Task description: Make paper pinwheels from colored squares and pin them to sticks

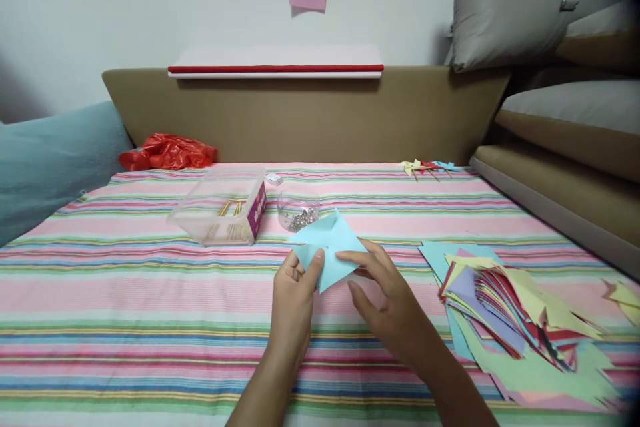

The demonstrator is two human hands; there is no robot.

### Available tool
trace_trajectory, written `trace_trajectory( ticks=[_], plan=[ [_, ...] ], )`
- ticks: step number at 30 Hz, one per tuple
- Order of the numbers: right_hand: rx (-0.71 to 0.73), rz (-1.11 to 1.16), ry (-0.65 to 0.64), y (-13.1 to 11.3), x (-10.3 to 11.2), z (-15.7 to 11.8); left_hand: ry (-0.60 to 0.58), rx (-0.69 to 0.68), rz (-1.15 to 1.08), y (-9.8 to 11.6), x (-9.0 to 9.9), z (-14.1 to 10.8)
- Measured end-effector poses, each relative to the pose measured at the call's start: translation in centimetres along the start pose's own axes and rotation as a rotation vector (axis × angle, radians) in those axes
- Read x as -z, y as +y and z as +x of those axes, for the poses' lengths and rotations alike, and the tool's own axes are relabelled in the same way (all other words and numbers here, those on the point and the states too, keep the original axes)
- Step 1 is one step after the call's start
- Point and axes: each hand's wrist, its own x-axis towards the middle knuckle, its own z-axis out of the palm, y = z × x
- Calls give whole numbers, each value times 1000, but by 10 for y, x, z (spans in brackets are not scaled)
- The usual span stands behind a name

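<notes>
A light blue square of paper (327, 243) with cuts running in from its corners is held up over the striped cloth. My left hand (296, 287) grips it at the lower left edge, the thumb pressed on top near the middle and the fingers underneath. At the paper's right side, my right hand (387, 290) has its fingers apart, with the index fingertip resting on or just over the sheet. Just behind the paper stands a clear round container (299, 207) with small silvery metal pieces inside.
Left of the container is a clear plastic box (195, 213) with thin sticks. Coloured paper (500, 307), with dark scissors (553, 350) on it, lies at right. Small paper pinwheels (430, 167), a red plastic bag (173, 152) and a little white box (274, 179) sit farther back.
</notes>
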Motion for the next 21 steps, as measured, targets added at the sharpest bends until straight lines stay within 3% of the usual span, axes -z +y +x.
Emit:
trace_trajectory(
  ticks=[2,6,14,21],
  plan=[
    [15,-123,12,4,-1,-2,10,-4,15,1,-2,-2],
    [25,-140,102,8,-2,-2,4,-12,46,0,-5,-4],
    [-118,143,228,13,-2,3,-76,-6,126,-5,-5,-8],
    [-162,179,310,18,-2,4,-100,-25,175,0,-11,-11]
  ],
)
